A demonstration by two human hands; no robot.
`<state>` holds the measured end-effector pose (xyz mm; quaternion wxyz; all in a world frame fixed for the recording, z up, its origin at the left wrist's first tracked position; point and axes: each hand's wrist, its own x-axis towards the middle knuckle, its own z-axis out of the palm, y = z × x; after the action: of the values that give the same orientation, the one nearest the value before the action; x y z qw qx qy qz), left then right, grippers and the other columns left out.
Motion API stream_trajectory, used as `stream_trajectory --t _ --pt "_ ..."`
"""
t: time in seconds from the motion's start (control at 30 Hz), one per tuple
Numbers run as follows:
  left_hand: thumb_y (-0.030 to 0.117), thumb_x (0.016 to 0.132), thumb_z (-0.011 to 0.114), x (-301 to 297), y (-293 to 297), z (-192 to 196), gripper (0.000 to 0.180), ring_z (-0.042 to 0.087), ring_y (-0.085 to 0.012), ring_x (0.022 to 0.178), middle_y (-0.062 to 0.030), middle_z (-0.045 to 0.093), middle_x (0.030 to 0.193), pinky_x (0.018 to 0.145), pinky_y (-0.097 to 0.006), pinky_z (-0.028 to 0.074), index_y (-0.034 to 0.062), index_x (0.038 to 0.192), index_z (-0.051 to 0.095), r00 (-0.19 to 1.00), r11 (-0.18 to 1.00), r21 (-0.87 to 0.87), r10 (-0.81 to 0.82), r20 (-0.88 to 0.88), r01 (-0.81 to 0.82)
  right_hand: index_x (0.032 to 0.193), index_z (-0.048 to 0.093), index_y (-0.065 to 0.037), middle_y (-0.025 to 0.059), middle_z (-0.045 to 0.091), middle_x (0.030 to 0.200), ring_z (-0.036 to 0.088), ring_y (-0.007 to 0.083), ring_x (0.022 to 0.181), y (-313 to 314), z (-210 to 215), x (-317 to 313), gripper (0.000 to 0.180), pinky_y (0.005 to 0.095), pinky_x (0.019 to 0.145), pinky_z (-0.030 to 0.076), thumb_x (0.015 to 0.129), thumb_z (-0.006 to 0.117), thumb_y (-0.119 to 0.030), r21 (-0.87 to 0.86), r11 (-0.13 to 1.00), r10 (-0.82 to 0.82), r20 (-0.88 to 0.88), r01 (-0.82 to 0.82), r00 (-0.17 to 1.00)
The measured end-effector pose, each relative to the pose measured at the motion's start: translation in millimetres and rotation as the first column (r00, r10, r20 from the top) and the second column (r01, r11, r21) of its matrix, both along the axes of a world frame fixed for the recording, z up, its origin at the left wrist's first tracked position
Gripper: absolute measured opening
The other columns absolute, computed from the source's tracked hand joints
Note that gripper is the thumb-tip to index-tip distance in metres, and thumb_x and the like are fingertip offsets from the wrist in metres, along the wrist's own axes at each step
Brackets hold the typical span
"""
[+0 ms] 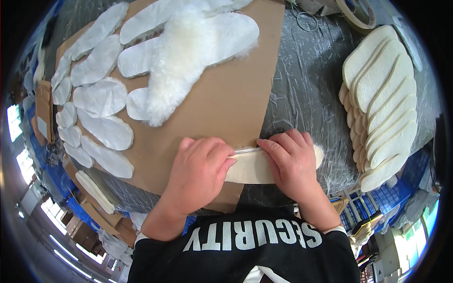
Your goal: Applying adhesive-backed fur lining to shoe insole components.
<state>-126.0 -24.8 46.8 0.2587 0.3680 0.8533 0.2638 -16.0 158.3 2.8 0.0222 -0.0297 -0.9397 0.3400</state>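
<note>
A cream felt-like insole (250,171) lies crosswise near the table's front edge, partly on the cardboard and partly on the dark covering. My left hand (200,165) is closed, pinching its far edge between thumb and fingers. On the right part of that edge, my right hand (293,158) grips with its thumb and bent fingers. Between the two hands a thin pale layer shows along the edge. A little white fluff sticks out by the insole's right tip, and my fingers hide parts of both ends.
Brown cardboard (231,101) carries several smooth white insoles (104,96) and one fluffy white insole (177,66) lying across others. At right, overlapping cream insoles (387,89) form a stack on the dark plastic-covered table (309,75). A tape roll (355,14) sits at the far right.
</note>
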Motion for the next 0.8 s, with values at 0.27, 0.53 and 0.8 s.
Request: stream_trajectory --t 0.27,0.53,0.8 --pt "0.008 0.078 0.071 0 -1 7 0.013 0.059 -0.0267 0.077 -0.0068 0.062 0.096 0.074 -0.036 0.042 0.0073 0.090 0.066 1.000 1.000 -0.025 0.000 0.011 0.001 0.109 0.066 -0.014 0.0009 0.061 0.099 0.056 0.0221 0.094 -5 17 -4 0.045 0.0393 0.079 0.038 0.065 0.074 -0.020 0.056 0.996 0.069 0.020 -0.070 0.997" --pt "0.001 0.096 0.052 9 -31 4 0.017 0.060 -0.0133 0.091 -0.0120 0.055 0.117 0.074 -0.026 0.051 -0.0045 0.111 0.059 0.731 0.790 0.167 0.433 0.527 -0.589 0.115 0.060 -0.011 0.0033 0.059 0.099 0.055 0.0245 0.097 -25 10 4 0.061 0.0432 0.083 0.037 0.058 0.080 -0.020 -0.118 0.981 0.145 -0.103 -0.157 0.984" --pt "0.002 0.094 0.058 37 -61 -29 0.014 0.057 -0.0077 0.082 -0.0031 0.064 0.091 0.069 -0.023 0.048 -0.0035 0.106 0.063 0.653 0.777 -0.010 0.535 0.536 -0.629 0.091 0.060 -0.011 0.0012 0.061 0.085 0.058 0.0213 0.078 -19 27 -1 0.031 0.0414 0.077 0.035 0.064 0.074 -0.006 -0.237 0.956 0.145 -0.141 -0.176 0.979"
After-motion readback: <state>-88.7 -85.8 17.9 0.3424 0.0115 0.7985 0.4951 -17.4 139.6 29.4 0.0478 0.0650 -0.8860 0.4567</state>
